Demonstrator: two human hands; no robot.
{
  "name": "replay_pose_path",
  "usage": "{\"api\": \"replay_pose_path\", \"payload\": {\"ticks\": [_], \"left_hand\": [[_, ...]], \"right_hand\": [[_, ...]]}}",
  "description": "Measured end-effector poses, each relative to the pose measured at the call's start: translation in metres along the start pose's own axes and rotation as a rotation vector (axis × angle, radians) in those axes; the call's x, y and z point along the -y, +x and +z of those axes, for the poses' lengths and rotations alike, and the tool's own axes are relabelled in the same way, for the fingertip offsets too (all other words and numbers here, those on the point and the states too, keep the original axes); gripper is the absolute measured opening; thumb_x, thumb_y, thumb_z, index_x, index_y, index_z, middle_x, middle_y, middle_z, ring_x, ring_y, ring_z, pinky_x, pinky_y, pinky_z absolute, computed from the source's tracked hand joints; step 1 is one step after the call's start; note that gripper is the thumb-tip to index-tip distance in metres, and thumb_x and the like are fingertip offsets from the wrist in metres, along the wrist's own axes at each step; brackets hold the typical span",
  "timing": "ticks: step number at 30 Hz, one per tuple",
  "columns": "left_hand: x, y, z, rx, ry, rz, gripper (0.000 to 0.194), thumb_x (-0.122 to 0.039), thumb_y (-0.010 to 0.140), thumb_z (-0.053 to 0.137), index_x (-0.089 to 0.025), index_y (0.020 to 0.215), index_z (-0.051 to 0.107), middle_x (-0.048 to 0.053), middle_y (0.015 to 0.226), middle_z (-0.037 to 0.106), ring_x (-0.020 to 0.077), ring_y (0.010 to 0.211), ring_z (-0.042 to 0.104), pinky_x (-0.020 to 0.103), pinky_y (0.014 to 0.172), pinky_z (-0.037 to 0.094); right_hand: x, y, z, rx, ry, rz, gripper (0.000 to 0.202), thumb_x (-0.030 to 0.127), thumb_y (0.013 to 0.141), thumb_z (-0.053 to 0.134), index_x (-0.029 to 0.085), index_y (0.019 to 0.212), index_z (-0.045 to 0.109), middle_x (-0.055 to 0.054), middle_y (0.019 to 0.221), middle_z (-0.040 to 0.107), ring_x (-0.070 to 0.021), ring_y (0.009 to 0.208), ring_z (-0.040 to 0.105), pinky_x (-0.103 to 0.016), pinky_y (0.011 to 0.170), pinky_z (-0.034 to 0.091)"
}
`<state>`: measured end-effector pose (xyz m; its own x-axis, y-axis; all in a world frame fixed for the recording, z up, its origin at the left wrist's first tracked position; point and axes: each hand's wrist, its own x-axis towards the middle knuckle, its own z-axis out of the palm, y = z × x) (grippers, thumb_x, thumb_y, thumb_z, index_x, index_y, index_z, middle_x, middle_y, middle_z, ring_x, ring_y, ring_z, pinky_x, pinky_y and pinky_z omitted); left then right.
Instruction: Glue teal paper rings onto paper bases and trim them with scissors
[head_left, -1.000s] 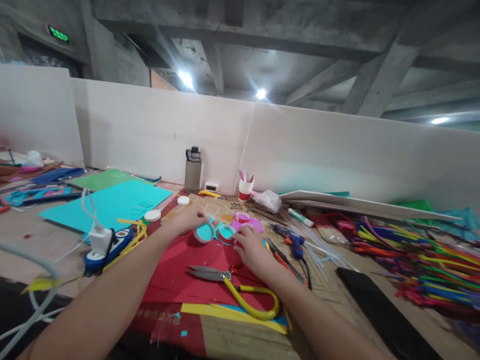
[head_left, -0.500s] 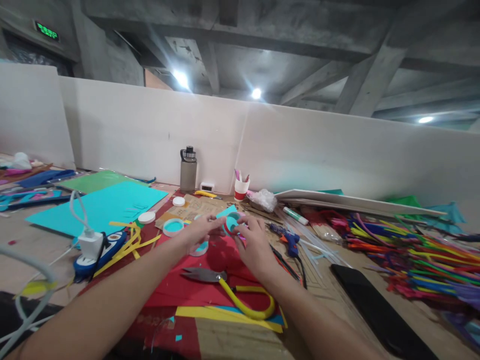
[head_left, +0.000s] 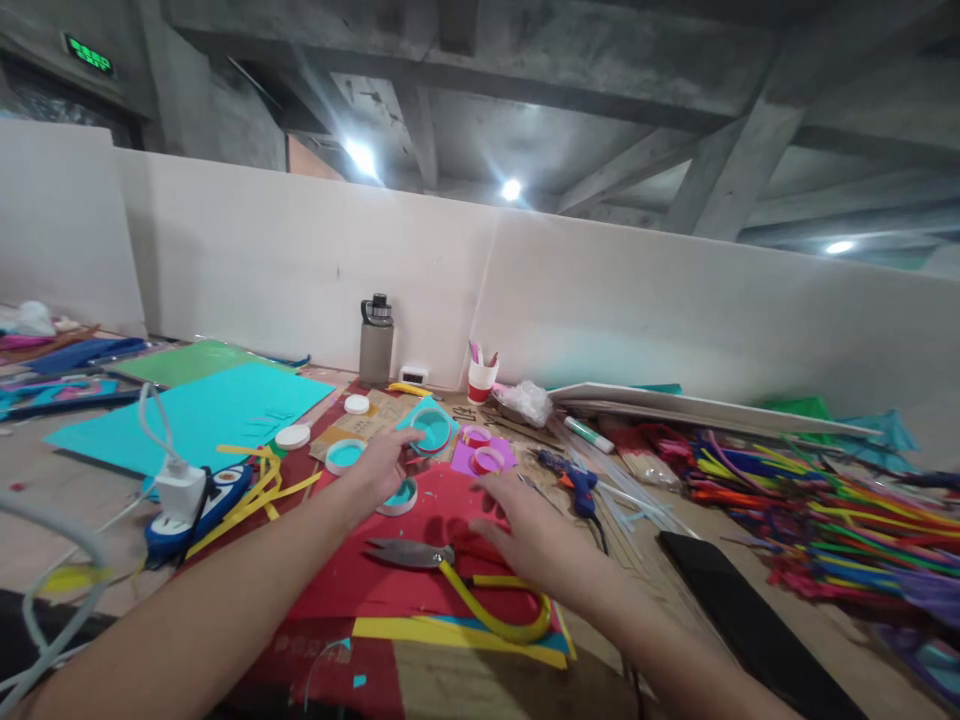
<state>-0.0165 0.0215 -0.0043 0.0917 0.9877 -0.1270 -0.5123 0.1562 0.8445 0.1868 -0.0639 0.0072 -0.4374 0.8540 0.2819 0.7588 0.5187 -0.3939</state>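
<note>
My left hand [head_left: 388, 462] is closed on the near-left edge of a shallow round lid [head_left: 431, 430] with turquoise inside and a reddish edge. The lid is tilted toward me, over a piece of turquoise paper [head_left: 417, 404]. My right hand [head_left: 517, 515] hovers empty above the red paper [head_left: 337, 575], its fingers apart and curved. Just beyond it, two small pink-rimmed rings [head_left: 487, 460] sit on a purple paper square [head_left: 463, 462]. Another turquoise-lined lid [head_left: 397, 505] lies below my left hand, partly covered by it. Yellow-handled scissors [head_left: 491, 610] rest on the red paper between my arms.
A glue gun [head_left: 581, 490] and a black phone [head_left: 739, 610] lie to the right, before a pile of coloured pipe cleaners [head_left: 817, 520]. A power strip [head_left: 169, 530] with cables and yellow strips is at left. A bottle [head_left: 376, 345] stands by the white partition [head_left: 300, 250].
My right hand has let go of the lid and drawn back toward me, opening. My left hand has shifted slightly left with the lid, and the purple square with pink-rimmed rings is uncovered.
</note>
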Motion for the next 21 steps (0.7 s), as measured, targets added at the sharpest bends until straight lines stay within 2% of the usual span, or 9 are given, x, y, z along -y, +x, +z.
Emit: {"api": "replay_pose_path", "payload": {"ticks": [2, 5, 10, 14, 16, 18, 21], "left_hand": [[0.0, 0.001, 0.0, -0.007, -0.009, 0.0, 0.009, -0.009, 0.066, 0.062, -0.013, 0.072, 0.057, 0.001, 0.057, 0.063, 0.0121, 0.05, 0.058, 0.024, 0.046, 0.05], [0.0, 0.002, -0.001, -0.004, -0.01, -0.001, 0.012, -0.011, 0.065, 0.065, -0.013, 0.074, 0.059, 0.003, 0.06, 0.064, 0.013, 0.052, 0.059, 0.023, 0.045, 0.048], [-0.001, 0.004, -0.003, -0.031, -0.008, 0.028, 0.022, -0.013, 0.06, 0.072, -0.013, 0.078, 0.06, 0.002, 0.064, 0.065, 0.0128, 0.052, 0.059, 0.022, 0.042, 0.046], [-0.007, 0.007, -0.006, -0.054, -0.026, 0.081, 0.025, -0.013, 0.06, 0.074, -0.014, 0.081, 0.061, 0.001, 0.065, 0.065, 0.0125, 0.053, 0.059, 0.024, 0.046, 0.049], [-0.012, 0.007, -0.006, -0.054, -0.04, 0.11, 0.023, -0.013, 0.061, 0.073, -0.015, 0.08, 0.061, 0.0, 0.066, 0.065, 0.0118, 0.053, 0.059, 0.024, 0.048, 0.05], [-0.017, 0.006, -0.006, -0.067, -0.077, 0.143, 0.02, -0.012, 0.062, 0.072, -0.016, 0.078, 0.061, 0.0, 0.065, 0.065, 0.0111, 0.052, 0.058, 0.023, 0.048, 0.05], [-0.022, 0.004, -0.004, -0.098, -0.141, 0.171, 0.015, -0.011, 0.063, 0.069, -0.016, 0.076, 0.061, -0.001, 0.064, 0.065, 0.0105, 0.051, 0.057, 0.023, 0.047, 0.049]], "right_hand": [[0.002, -0.013, 0.002, 0.152, -0.086, 0.02, 0.041, 0.031, 0.081, 0.059, 0.021, 0.12, 0.054, -0.011, 0.112, 0.057, -0.0248, 0.103, 0.053, -0.036, 0.088, 0.041], [0.008, -0.026, 0.008, 0.25, -0.205, 0.003, 0.037, 0.029, 0.083, 0.055, 0.023, 0.12, 0.054, -0.011, 0.109, 0.057, -0.025, 0.1, 0.054, -0.036, 0.085, 0.041], [0.013, -0.032, 0.013, 0.263, -0.266, -0.093, 0.047, 0.022, 0.082, 0.049, 0.026, 0.129, 0.044, -0.011, 0.114, 0.053, -0.025, 0.101, 0.054, -0.034, 0.081, 0.044], [0.003, -0.034, 0.014, 0.282, -0.21, -0.018, 0.062, 0.019, 0.072, 0.054, 0.027, 0.133, 0.041, -0.01, 0.11, 0.055, -0.0255, 0.093, 0.059, -0.034, 0.076, 0.047], [-0.003, -0.036, 0.01, 0.253, -0.125, 0.047, 0.061, 0.018, 0.072, 0.054, 0.028, 0.131, 0.043, -0.009, 0.106, 0.058, -0.0253, 0.093, 0.059, -0.035, 0.08, 0.046], [-0.006, -0.038, 0.003, 0.175, -0.019, 0.095, 0.05, 0.02, 0.077, 0.051, 0.028, 0.126, 0.05, -0.009, 0.107, 0.06, -0.0255, 0.098, 0.058, -0.037, 0.085, 0.044], [-0.003, -0.04, -0.01, 0.029, 0.256, 0.074, 0.047, 0.022, 0.078, 0.051, 0.025, 0.125, 0.051, -0.009, 0.107, 0.062, -0.0252, 0.101, 0.057, -0.036, 0.086, 0.045]]}}
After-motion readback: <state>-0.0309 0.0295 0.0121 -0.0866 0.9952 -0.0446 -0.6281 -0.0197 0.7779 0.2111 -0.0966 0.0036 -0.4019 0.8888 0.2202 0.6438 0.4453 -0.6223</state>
